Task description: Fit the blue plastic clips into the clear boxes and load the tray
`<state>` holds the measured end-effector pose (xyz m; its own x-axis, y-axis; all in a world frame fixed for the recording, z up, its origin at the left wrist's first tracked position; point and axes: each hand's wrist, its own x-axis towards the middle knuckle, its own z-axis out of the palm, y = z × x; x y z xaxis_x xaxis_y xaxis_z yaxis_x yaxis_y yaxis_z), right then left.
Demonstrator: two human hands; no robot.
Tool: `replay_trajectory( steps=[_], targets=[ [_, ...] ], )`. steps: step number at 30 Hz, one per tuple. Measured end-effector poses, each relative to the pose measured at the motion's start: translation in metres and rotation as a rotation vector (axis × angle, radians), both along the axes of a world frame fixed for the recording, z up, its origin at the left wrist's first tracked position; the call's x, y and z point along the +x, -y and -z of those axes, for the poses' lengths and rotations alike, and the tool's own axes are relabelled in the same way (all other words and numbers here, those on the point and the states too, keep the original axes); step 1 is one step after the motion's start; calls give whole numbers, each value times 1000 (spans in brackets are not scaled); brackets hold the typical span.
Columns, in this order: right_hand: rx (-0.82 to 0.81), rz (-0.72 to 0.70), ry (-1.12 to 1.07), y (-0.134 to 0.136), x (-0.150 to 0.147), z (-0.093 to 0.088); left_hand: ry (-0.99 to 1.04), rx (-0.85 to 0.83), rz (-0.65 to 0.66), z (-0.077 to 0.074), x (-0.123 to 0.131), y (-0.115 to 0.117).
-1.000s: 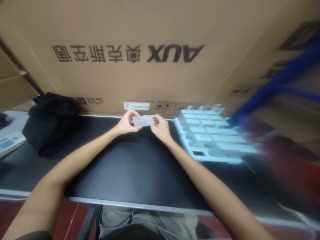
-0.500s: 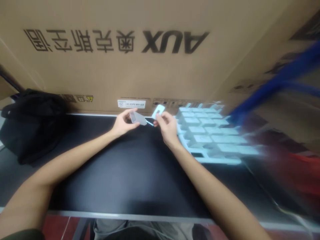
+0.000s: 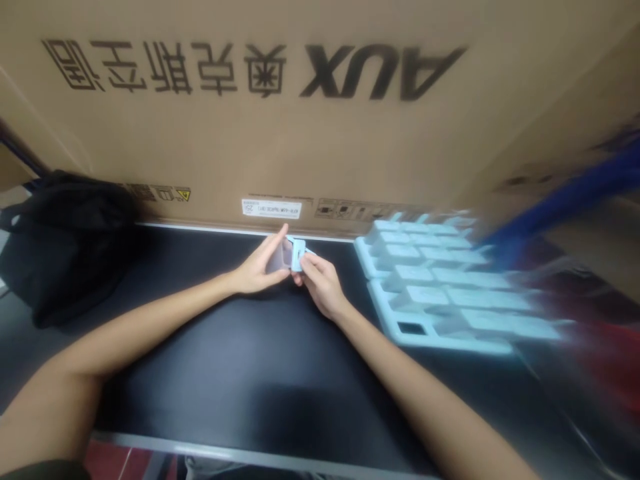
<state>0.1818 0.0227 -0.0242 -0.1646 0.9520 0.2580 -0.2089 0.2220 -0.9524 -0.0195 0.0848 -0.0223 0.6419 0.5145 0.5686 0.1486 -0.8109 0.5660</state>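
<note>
Both my hands meet over the far middle of the black table (image 3: 240,360). My left hand (image 3: 260,267) is closed around a small translucent plastic case (image 3: 278,257). My right hand (image 3: 320,283) pinches a small light-blue piece (image 3: 298,253) that touches the right end of the case. To the right lies a light-blue tray (image 3: 400,327) with rows of small pale parts in its slots.
A large brown cardboard box (image 3: 320,133) marked AUX stands along the table's far edge. A black bag (image 3: 65,240) sits at the far left. Something blue (image 3: 565,197) and something red (image 3: 600,360) are blurred at the right.
Half a second ago the translucent case and the light-blue piece were held apart; now my hands have come together and the two parts touch. The view has shifted slightly.
</note>
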Motion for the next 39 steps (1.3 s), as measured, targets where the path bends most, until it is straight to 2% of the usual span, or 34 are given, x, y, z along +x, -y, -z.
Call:
replay_trajectory(
  steps=[2, 5, 8, 12, 14, 16, 18, 20, 22, 26, 30, 35, 37, 39],
  targets=[
    [13, 12, 39, 1, -1, -2, -54, -4, 26, -1, 0, 2],
    [48, -23, 156, 4, -3, -8, -93, -31, -3, 1, 1, 6],
    [60, -101, 292, 8, -5, -12, -68, -27, -46, 3, 0, 7],
    [71, -104, 349, 10, -8, -8, -26, 43, -10, 0, 1, 7],
    [107, -42, 365, 8, -6, -6, 34, 46, -1, -4, 2, 8],
    [184, 115, 465, 1, -2, -5, 70, 38, -24, -7, 4, 9],
    [272, 321, 661, -12, 5, -6, 53, 28, -38, -8, 7, 11],
    [322, 467, 887, -27, 11, -9, 17, 18, -32, -7, 9, 13],
    [322, 505, 1087, -42, 15, -11, -29, 9, -14, -5, 11, 15],
    [251, 397, 1375, -55, 12, -14, -178, 27, 13, -4, 11, 22],
    [180, 345, 1404, -49, 5, -20, -317, 66, 86, -6, 16, 32],
    [81, 153, 1323, -37, 19, -39, -355, 44, 167, -5, 32, 48],
    [108, 181, 1334, -30, 33, -48, -374, 45, 191, -5, 37, 54],
    [162, 296, 1251, -19, 48, -53, -393, 50, 194, -7, 40, 57]
  ],
)
